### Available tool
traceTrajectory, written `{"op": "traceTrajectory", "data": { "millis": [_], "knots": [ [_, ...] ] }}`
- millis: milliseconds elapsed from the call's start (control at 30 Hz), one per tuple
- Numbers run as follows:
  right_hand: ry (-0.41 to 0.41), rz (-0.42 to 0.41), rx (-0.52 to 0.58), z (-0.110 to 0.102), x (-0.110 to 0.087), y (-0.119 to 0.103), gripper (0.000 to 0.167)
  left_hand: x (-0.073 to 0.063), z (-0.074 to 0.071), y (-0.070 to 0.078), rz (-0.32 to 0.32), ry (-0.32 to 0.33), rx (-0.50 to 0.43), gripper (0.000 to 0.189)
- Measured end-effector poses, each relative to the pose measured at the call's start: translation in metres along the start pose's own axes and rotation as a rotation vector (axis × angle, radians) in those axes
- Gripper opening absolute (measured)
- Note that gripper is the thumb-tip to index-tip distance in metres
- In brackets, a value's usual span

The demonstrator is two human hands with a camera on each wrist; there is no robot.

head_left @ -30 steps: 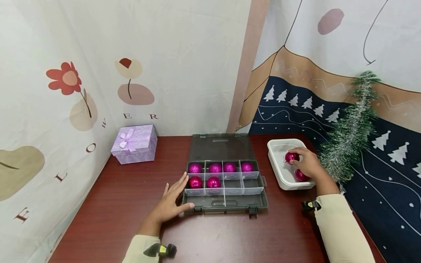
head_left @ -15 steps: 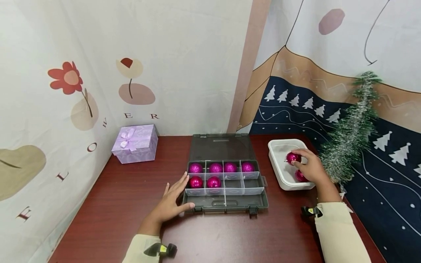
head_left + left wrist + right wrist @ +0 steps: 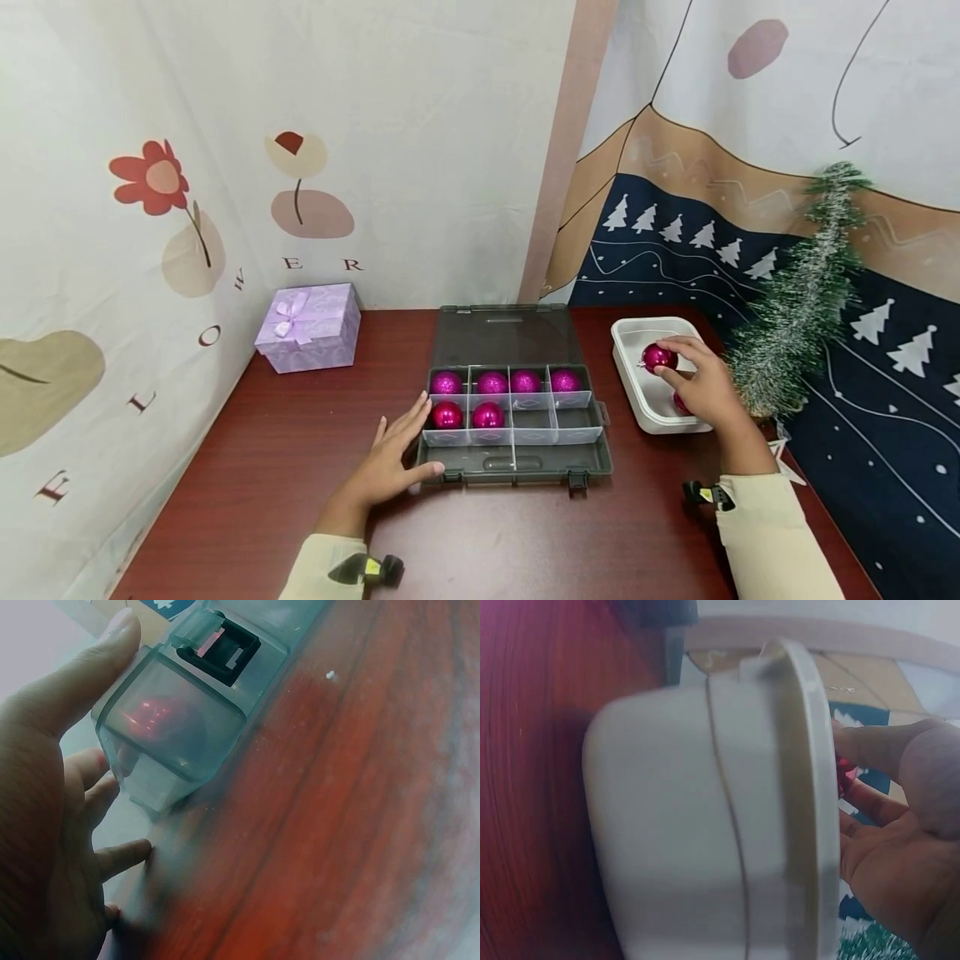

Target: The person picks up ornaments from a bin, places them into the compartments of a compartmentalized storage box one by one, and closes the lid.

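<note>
A shiny magenta ball [image 3: 658, 358] is held between the thumb and fingers of the right hand [image 3: 703, 385], whose grip is narrowed around it; its small cap is turned to the left. The ball is positioned over the interior of a white tub [image 3: 663, 423], though whether the tub's floor is touched cannot be told. A second magenta ball [image 3: 679, 404] is partly covered by the hand, at the right side of the tub. To the left, well apart from the tub, a translucent grey box [image 3: 477, 458] is set with its lid [image 3: 504, 337] laid back on the far side. Its far row is filled with four glittery magenta balls [image 3: 492, 382], one per compartment, and in the middle row the two left compartments are occupied by two shiny magenta balls [image 3: 447, 415]. The left side of the box is touched by the left hand [image 3: 390, 467], whose grip is left wide, the fingers spread and the thumb laid at the near left corner. All is carried by a reddish-brown worktop [image 3: 525, 542]. A lilac gift box [image 3: 322, 342], topped with a bow [image 3: 291, 317], is placed at the far left; a frosted tinsel tree [image 3: 802, 292] is stood at the right, before a dark blue printed cloth [image 3: 675, 271].
</note>
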State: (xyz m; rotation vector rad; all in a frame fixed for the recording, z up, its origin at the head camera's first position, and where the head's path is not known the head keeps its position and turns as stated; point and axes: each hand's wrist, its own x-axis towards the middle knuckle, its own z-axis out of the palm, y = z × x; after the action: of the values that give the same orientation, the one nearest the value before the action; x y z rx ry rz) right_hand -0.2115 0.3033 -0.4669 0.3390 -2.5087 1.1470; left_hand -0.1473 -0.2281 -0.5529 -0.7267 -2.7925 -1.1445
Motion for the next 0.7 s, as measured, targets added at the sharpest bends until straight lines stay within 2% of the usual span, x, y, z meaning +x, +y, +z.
{"op": "traceTrajectory", "data": {
  "millis": [167, 300, 700],
  "knots": [
    [0.034, -0.064, 0.090, 0.010, -0.002, -0.009, 0.041, 0.000, 0.000, 0.001, -0.008, -0.004, -0.002, 0.105],
    [0.044, -0.112, 0.116, 0.018, -0.002, -0.016, 0.042, -0.001, 0.000, 0.001, -0.010, -0.005, 0.000, 0.105],
    [0.025, -0.113, 0.118, 0.041, -0.007, -0.033, 0.044, 0.000, -0.001, 0.001, -0.004, -0.003, -0.003, 0.106]
  ]
}}
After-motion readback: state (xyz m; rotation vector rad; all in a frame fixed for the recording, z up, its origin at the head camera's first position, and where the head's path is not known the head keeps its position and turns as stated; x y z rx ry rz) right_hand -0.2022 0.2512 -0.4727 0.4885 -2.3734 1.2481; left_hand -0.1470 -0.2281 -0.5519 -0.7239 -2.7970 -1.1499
